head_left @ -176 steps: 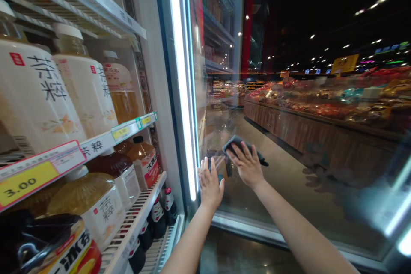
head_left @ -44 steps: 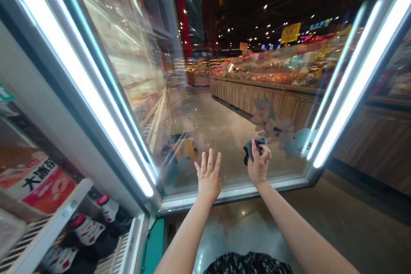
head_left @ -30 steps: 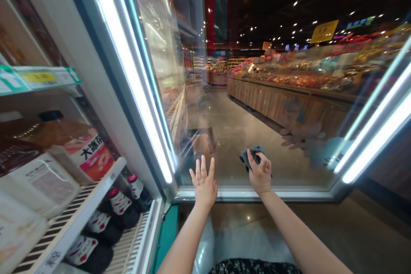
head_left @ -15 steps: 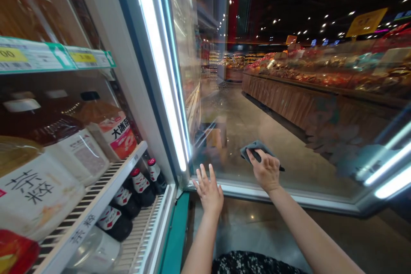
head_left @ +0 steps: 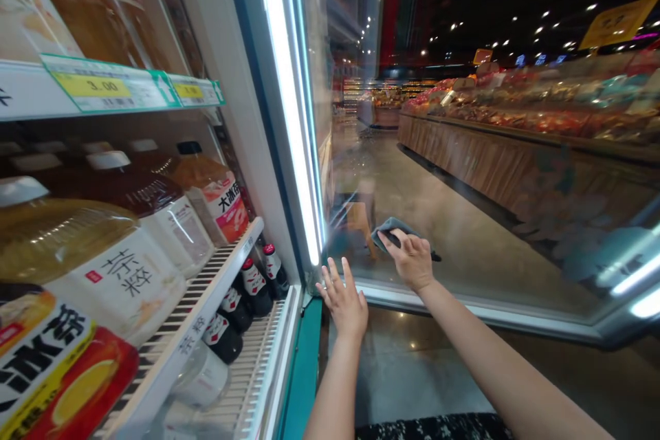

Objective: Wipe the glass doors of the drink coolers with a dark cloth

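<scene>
A glass door (head_left: 495, 268) with a pale metal frame (head_left: 464, 313) stands swung out from a fridge. My right hand (head_left: 412, 258) is wrapped round a grey-blue cloth (head_left: 397, 225) held against the glass, with something dark under the fingers. At the lower hinge-side corner of the door, my left hand (head_left: 345, 299) has its fingers spread and holds nothing; the fingertips are at the glass just above the bottom frame.
Fridge shelves (head_left: 190, 330) with large tea bottles (head_left: 118, 275) and small dark bottles (head_left: 224, 337) fill the left side. A bright light strip (head_left: 293, 103) runs up the door's hinge side. Beyond the glass is a long wooden display stand (head_left: 464, 151) with packaged goods.
The view has turned left, showing more of the shelves. My right hand with the cloth has moved left along the glass, closer to my left hand, which stays spread at the corner.
</scene>
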The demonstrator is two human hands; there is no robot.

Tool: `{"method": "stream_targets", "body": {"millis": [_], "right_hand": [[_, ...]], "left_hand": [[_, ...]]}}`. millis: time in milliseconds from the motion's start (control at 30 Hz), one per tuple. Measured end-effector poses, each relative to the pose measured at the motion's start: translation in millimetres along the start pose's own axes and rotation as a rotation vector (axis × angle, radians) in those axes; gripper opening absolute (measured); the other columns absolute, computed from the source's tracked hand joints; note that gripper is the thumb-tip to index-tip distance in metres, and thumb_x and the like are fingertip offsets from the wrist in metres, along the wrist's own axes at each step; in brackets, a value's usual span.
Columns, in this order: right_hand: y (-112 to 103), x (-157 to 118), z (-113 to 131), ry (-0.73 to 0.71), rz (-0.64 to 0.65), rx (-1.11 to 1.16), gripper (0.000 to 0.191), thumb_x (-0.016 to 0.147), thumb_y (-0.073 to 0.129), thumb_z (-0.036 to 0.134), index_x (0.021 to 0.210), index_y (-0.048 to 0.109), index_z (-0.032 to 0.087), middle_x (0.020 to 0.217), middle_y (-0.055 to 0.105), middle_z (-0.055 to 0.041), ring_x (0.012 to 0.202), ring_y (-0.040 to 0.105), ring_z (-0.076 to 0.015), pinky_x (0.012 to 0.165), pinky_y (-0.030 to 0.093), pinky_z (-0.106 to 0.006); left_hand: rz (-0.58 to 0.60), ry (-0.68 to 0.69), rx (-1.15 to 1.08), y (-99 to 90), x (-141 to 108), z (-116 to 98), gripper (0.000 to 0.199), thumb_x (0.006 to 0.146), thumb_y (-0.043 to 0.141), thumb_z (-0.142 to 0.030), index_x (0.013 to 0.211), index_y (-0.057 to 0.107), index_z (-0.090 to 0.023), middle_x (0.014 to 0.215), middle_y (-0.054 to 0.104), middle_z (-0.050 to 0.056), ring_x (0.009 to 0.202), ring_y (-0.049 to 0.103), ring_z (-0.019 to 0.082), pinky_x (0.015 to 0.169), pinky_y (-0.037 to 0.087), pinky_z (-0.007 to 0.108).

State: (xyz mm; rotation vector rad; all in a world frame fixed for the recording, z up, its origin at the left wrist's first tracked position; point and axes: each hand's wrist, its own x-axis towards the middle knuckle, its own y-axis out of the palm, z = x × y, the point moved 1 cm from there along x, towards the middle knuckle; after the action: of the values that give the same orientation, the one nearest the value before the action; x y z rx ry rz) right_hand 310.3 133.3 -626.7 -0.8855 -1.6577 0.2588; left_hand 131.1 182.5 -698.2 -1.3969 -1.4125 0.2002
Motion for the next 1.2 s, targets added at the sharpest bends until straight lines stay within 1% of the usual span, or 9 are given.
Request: {"method": "stream_targets", "body": {"millis": [133,233,400,567,700,867,1033,1133,1200], "right_hand": [[16,36,45,-0.019,-0.004,0.035,0.061,0.098,0.05,0.015,0.153,0.045,0.039,0.138,0.059,-0.0071,0.101,0.047,-0.0239,0.079,0.035,-0.041],[32,18,65,-0.209,0.109,0.085,0.056,0.098,0.051,0.016,0.15,0.05,0.037,0.138,0.062,-0.0051,0.101,0.047,-0.0236,0.079,0.036,-0.04],[29,-16,48,-0.195,0.141,0.055,0.056,0.095,0.053,0.012,0.145,0.056,0.038,0.134,0.065,-0.0039,0.098,0.048,-0.0227,0.076,0.034,-0.039],[28,38,70,0.008,0.022,0.075,0.056,0.099,0.051,0.015,0.15,0.05,0.037,0.139,0.061,-0.0077,0.1,0.049,-0.024,0.076,0.033,-0.04],[46,40,98,-0.238,0.152,0.135,0.048,0.101,0.049,0.019,0.147,0.054,0.033,0.142,0.06,-0.0066,0.102,0.048,-0.0242,0.076,0.034,-0.039],[41,0,75,-0.325,0.232,0.142,0.045,0.099,0.051,0.016,0.139,0.061,0.034,0.137,0.065,-0.0033,0.102,0.049,-0.0232,0.077,0.035,-0.038],[23,55,75,-0.086,0.09,0.15,0.057,0.099,0.048,0.016,0.153,0.046,0.034,0.143,0.058,-0.0093,0.104,0.048,-0.0259,0.079,0.035,-0.042],[34,81,102,-0.072,0.069,0.179,0.059,0.1,0.046,0.018,0.156,0.041,0.034,0.148,0.054,-0.0111,0.107,0.047,-0.028,0.08,0.036,-0.043],[50,73,119,-0.144,0.109,0.187,0.057,0.1,0.045,0.017,0.155,0.043,0.032,0.148,0.054,-0.0121,0.107,0.047,-0.028,0.08,0.038,-0.043]], "left_hand": [[-0.004,-0.004,-0.002,0.3,-3,10,0.099,0.083,0.069,-0.019,0.164,0.012,-0.018,0.17,0.014,0.022,0.158,0.008,0.039,0.122,0.021,0.065],[-0.013,-0.035,-0.008,3.6,-7,16,0.102,0.083,0.068,-0.018,0.164,0.006,-0.019,0.169,0.016,0.023,0.157,0.01,0.04,0.121,0.024,0.066],[-0.004,0.011,-0.022,11.0,-10,26,0.097,0.085,0.065,-0.017,0.164,0.009,-0.016,0.168,0.02,0.023,0.157,0.011,0.039,0.122,0.025,0.064],[0.004,0.068,-0.025,20.8,-7,42,0.083,0.092,0.046,-0.007,0.164,0.005,-0.015,0.166,0.029,0.02,0.157,0.017,0.032,0.123,0.031,0.056],[-0.03,0.017,-0.025,26.9,-2,47,0.078,0.093,0.038,-0.004,0.164,0.009,-0.014,0.165,0.031,0.019,0.156,0.021,0.03,0.123,0.032,0.053],[-0.013,0.006,-0.061,21.3,3,49,0.072,0.095,0.034,-0.004,0.163,0.014,-0.015,0.163,0.036,0.018,0.154,0.026,0.029,0.123,0.034,0.051],[0.032,-0.029,-0.098,12.6,4,59,0.072,0.093,0.03,0.0,0.163,0.017,-0.013,0.159,0.044,0.019,0.152,0.033,0.027,0.122,0.037,0.048],[0.017,-0.067,-0.095,9.3,3,65,0.072,0.093,0.031,-0.001,0.163,0.017,-0.014,0.159,0.044,0.018,0.152,0.033,0.028,0.122,0.037,0.049],[0.009,-0.08,-0.085,7.8,1,68,0.072,0.093,0.033,-0.001,0.162,0.019,-0.013,0.16,0.042,0.018,0.152,0.031,0.028,0.122,0.036,0.048]]}}
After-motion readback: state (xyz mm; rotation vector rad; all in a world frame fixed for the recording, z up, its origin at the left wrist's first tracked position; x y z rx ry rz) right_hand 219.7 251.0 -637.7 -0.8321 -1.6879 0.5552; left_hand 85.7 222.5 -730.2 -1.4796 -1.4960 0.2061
